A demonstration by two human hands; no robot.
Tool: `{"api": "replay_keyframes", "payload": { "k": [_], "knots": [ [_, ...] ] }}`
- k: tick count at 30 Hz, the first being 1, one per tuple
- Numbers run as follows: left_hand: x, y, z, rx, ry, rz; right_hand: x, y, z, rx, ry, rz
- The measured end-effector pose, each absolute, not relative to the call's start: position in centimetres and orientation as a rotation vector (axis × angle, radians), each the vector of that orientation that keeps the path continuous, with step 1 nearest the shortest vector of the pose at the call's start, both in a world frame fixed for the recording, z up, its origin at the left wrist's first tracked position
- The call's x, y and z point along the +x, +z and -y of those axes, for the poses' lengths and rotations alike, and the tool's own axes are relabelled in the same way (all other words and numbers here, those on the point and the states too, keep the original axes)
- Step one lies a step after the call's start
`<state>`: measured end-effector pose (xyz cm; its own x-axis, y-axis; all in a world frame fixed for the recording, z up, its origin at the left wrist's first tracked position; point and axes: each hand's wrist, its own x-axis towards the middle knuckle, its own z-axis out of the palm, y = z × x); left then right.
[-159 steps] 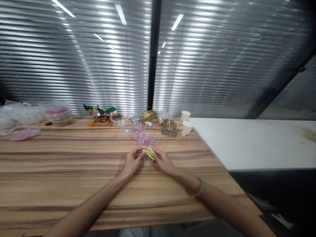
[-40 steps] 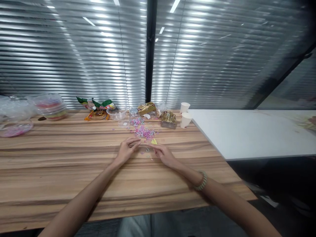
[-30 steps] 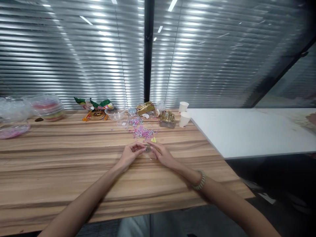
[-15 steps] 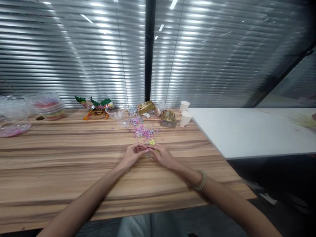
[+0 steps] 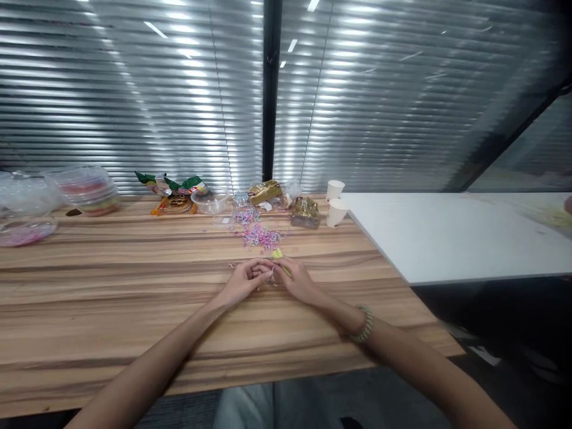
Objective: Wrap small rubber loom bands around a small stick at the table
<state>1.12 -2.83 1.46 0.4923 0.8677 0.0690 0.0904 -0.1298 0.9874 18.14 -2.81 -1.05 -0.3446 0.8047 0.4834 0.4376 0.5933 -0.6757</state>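
Note:
My left hand (image 5: 247, 277) and my right hand (image 5: 294, 277) meet over the wooden table, fingertips pinched close together. Between them is something tiny and pale, too small to name. A yellow object (image 5: 277, 253) lies at the fingers of my right hand, partly hidden under it. Just beyond the hands is a loose heap of small pink, purple and pale blue pieces (image 5: 261, 236). More of these pieces spill by a small clear container (image 5: 243, 213) behind the heap. A few bits lie on the wood beside my hands.
Two white paper cups (image 5: 336, 213) stand at the back right near a gold wrapped box (image 5: 305, 213). A clear bowl (image 5: 210, 203) and green snack packets (image 5: 172, 185) sit at the back. Stacked plastic tubs (image 5: 89, 190) are at left. A white table (image 5: 447, 238) adjoins at right.
Both hands stay together over the same spot. Their fingers have shifted slightly, and a pale bit now shows between the fingertips.

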Motion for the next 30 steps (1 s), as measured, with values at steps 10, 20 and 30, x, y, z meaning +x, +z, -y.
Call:
{"api": "replay_keyframes", "payload": {
  "k": [10,20,30],
  "knots": [
    [1.6,1.1,2.9,1.448,0.688,-0.868,18.2,-1.3,2.4,-1.078,0.519,1.832],
    [1.1,1.8,3.2,1.557,0.674,-0.932,18.0,-1.6,3.0,-1.042,0.488,1.942],
    [0.7,1.5,3.0,1.618,0.857,-0.97,17.9,-0.7,3.5,-0.949,0.576,2.113]
  ]
}}
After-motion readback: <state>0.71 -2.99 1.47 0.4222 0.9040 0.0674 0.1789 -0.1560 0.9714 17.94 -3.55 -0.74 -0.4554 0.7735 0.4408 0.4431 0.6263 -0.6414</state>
